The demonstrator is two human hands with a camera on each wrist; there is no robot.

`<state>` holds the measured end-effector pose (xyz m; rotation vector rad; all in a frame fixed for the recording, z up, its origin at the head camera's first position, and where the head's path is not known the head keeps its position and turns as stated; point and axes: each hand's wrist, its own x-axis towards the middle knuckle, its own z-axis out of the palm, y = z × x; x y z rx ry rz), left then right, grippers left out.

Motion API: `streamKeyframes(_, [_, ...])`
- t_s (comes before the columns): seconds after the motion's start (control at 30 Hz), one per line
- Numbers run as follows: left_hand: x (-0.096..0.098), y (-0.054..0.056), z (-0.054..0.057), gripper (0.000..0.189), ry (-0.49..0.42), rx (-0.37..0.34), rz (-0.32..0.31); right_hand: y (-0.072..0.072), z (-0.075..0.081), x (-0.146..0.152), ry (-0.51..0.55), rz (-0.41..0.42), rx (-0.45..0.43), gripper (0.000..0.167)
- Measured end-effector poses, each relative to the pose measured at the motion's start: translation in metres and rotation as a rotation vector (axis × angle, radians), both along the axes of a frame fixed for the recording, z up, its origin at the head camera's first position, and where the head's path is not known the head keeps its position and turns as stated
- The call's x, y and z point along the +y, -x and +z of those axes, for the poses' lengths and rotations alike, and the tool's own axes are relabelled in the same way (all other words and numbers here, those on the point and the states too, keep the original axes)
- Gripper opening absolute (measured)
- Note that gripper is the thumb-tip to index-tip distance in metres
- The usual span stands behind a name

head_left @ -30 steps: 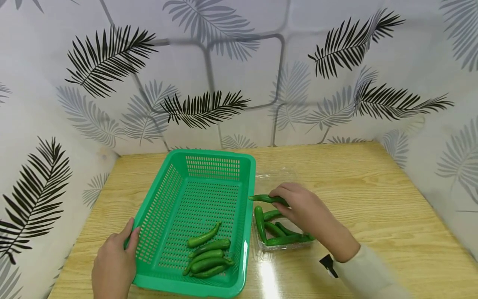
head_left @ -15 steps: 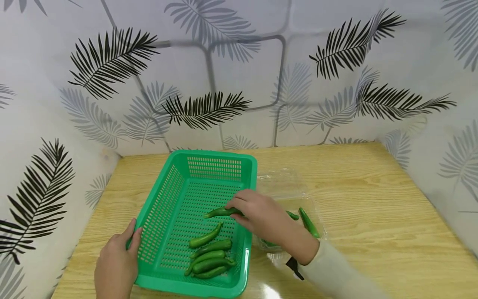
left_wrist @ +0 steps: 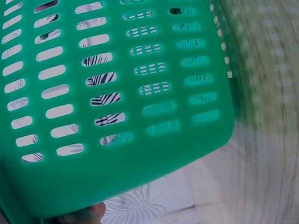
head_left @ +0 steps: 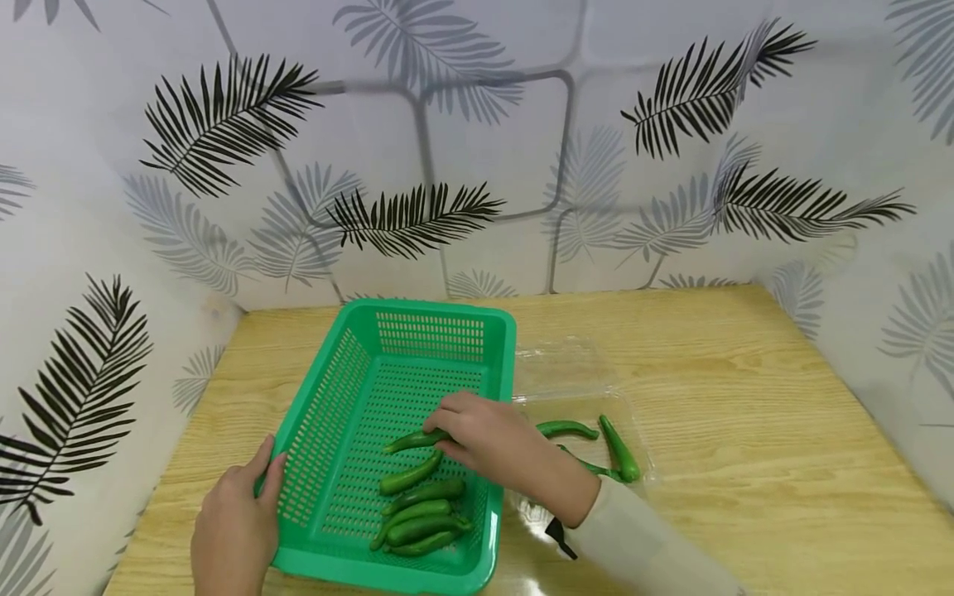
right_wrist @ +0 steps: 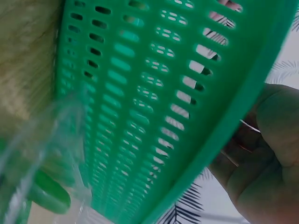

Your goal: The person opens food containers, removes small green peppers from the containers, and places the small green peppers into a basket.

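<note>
Left hand [head_left: 234, 526]: clamped on the left rim of the green basket [head_left: 358, 573], by the near corner. If that hold slackens, I'd expect the basket to slide or swing whenever the other arm knocks it.
Sleeve [head_left: 641, 534]: pale, with a small black tag [head_left: 561, 538] at the cuff; the tag could snag on thin plastic nearby.
Five peppers [head_left: 421, 513]: on the basket floor toward the near right, four packed close, the fifth askew behind them.
Right hand [head_left: 480, 434]: over the right rim, thumb and fingers together on one green pepper [head_left: 410, 442].
Held pepper: within the basket walls, one end pointing left, just behind the askew one. From here I can't tell whether it touches the floor. Dropped from height, it might roll or jostle the row.
Clear container [head_left: 574, 406]: just beside the basket, lid [head_left: 559, 364] laid back. At least three peppers [head_left: 620, 451] lie there; the forearm hides any others. It looks light, so a brushing wrist could shift it.
Table [head_left: 745, 397]: pale wood grain, glossy near the front.
Wall covering [head_left: 477, 149]: grey-white, printed with dark fronds.
</note>
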<state>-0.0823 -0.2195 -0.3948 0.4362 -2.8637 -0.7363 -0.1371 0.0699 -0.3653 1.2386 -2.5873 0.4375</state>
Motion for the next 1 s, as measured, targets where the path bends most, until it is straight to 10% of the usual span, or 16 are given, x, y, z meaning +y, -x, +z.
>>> streamKeyframes(1.0, [0.002,0.000,0.000,0.046,-0.001,0.015,0.007,0.005,-0.031,-0.041,-0.352,-0.059,-0.194,0.017])
